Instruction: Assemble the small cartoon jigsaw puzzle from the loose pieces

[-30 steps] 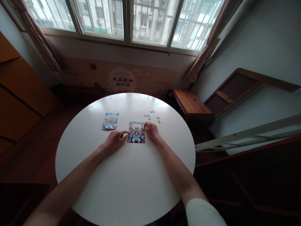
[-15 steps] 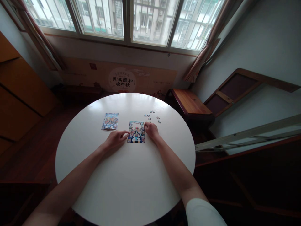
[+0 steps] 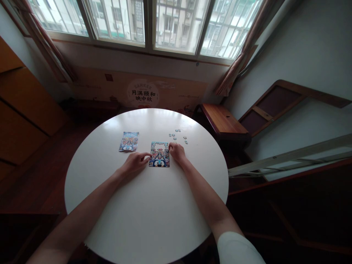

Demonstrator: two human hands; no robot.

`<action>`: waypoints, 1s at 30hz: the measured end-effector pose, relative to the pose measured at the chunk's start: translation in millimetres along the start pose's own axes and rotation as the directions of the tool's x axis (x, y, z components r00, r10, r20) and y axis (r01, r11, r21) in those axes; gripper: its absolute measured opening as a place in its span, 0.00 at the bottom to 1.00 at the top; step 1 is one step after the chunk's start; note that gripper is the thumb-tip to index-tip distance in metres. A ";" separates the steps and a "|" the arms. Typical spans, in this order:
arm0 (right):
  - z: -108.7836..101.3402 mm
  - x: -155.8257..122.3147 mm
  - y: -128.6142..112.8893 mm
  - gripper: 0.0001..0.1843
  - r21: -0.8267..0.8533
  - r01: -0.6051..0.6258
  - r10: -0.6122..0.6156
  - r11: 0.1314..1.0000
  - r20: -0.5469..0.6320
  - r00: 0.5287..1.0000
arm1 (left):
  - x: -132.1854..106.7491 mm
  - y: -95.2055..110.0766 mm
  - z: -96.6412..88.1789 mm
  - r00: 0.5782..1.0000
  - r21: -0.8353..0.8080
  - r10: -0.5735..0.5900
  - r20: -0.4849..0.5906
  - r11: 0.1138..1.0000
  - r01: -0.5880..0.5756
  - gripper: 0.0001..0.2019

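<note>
A small, partly filled jigsaw puzzle (image 3: 160, 161) lies on the white round table (image 3: 154, 209), showing a blue cartoon face at its near end and a pale gap in its upper part. My left hand (image 3: 134, 162) rests at its left edge, thumb and forefinger stretched out with a gap between them, fingertips touching the border. At the upper right edge sits my right hand (image 3: 176, 151), its fingers curled together. Whatever these fingers may pinch is hidden. Several loose puzzle pieces (image 3: 178, 130) are scattered just beyond my right hand.
A printed picture packet (image 3: 129, 141) with a matching design lies left of the puzzle. Past the table's right far edge stands a wooden bench (image 3: 224, 119). Barred windows (image 3: 176, 25) and a poster (image 3: 143, 93) are behind the table.
</note>
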State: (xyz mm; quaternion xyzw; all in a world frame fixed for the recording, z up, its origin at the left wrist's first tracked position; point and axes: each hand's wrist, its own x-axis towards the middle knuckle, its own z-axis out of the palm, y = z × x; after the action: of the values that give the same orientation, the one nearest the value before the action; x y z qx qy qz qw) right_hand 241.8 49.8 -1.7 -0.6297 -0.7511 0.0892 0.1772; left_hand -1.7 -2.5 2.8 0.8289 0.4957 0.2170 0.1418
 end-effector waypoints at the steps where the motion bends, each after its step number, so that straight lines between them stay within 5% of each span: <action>1: -0.2 0.1 -0.1 0.15 0.000 -0.002 0.002 1.000 0.002 1.000 | 0.0 0.2 -0.1 1.000 0.001 0.000 -0.001 1.000 0.000 0.17; 30: -2.3 -0.4 -2.3 0.16 0.001 -0.010 0.010 1.000 0.013 1.000 | 0.1 0.6 -0.4 1.000 -0.004 -0.008 -0.007 1.000 0.007 0.17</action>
State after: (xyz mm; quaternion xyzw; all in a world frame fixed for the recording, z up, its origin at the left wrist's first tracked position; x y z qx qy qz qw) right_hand 240.7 48.7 1.2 -0.6329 -0.7489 0.0945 0.1720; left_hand -1.4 -2.7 3.5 0.8259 0.4989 0.2206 0.1424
